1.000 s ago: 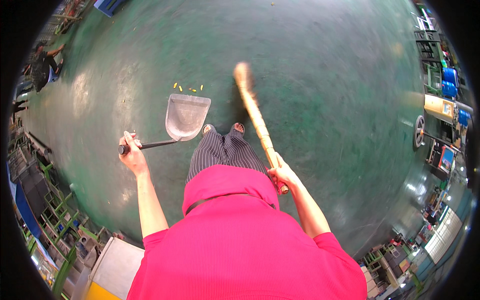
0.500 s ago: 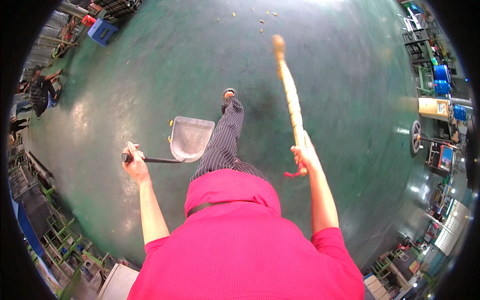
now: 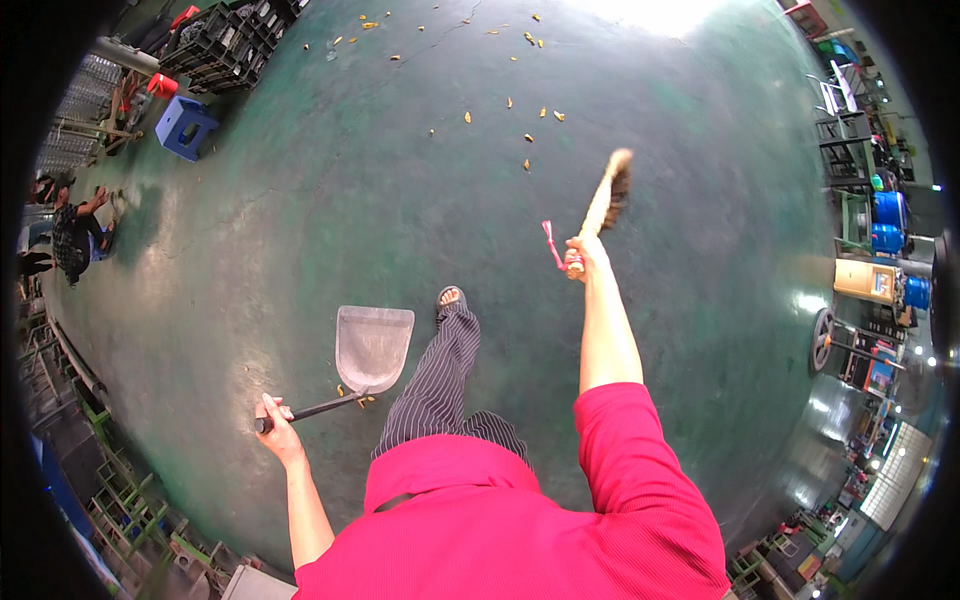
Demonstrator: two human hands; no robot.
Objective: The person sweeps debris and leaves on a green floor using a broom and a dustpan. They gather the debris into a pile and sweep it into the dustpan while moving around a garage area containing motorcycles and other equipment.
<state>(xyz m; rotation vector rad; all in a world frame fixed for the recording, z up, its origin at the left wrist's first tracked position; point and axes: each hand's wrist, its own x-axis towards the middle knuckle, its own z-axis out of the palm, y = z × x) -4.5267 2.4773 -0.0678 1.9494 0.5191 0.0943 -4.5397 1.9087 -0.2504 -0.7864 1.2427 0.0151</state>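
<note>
My left hand (image 3: 276, 430) is closed round the black handle of a grey dustpan (image 3: 372, 348), whose wide mouth points forward, left of my striped trouser leg. My right hand (image 3: 588, 254) grips a pale broom (image 3: 600, 205) near its handle end, where a pink string (image 3: 549, 243) hangs. The broom tilts away up and to the right, its dark bristles blurred on the right side. Small yellow leaves (image 3: 528, 165) lie scattered on the green floor (image 3: 690, 220) ahead, and a few more (image 3: 362, 401) lie beside the dustpan's handle.
At the far left stand a blue stool (image 3: 185, 127) and stacked black crates (image 3: 222, 48). A seated person (image 3: 75, 230) is by the left edge. Along the right are blue drums (image 3: 887, 222), a tan box (image 3: 864, 279) and a wheel (image 3: 822, 340). Green metal frames (image 3: 125, 490) line the lower left.
My right arm has reached forward, and the broom has swung from nearly straight ahead to a slant with bristles showing. The stool and leaves sit lower in view; more leaves show ahead.
</note>
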